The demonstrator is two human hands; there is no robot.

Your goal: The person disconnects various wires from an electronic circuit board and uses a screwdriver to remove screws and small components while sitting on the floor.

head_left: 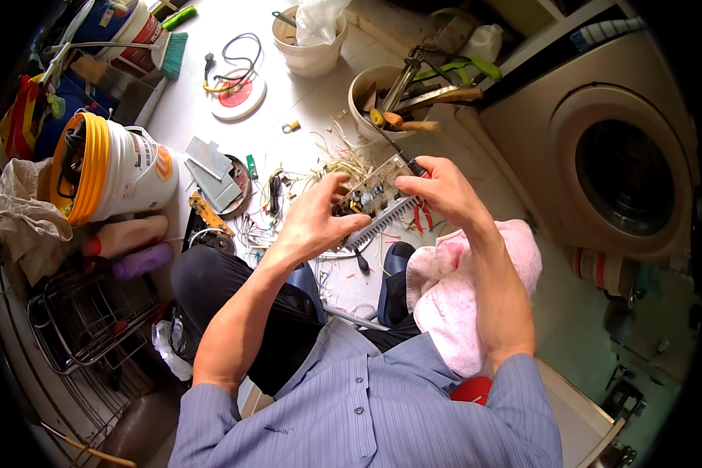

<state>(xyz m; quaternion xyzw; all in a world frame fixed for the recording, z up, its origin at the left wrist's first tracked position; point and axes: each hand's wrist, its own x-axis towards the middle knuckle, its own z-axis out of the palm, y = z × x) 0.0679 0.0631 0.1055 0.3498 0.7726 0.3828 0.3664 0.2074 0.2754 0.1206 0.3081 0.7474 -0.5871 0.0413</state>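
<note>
Striped blue shirt [366,413], pink towel [452,292] on the right knee; both hands raised over the floor.
Left hand [316,222] and right hand [437,191], fingers curled, pinch opposite ends of a circuit board [370,195] with finned heat sink, above scattered wire scraps [343,160] beside a tool-filled bowl [370,97].

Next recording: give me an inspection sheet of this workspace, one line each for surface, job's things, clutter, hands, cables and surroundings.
Surface: pale tiled floor, littered with wire offcuts.
Job's things: circuit board with finned heatsink, held up between both hands above the floor.
Clutter: bowl of hand tools, white bucket with a plastic bag, metal plates, tipped orange-rimmed bucket, red-handled pliers.
Hands: left hand grips the board's near edge; right hand holds its far end, with a dark tool tip at the fingers.
Cables: black cord coiled on a red-and-white disc; loose wires below the board.
Surroundings: washing machine at right, wire rack at left, pink towel on the knee.
</note>
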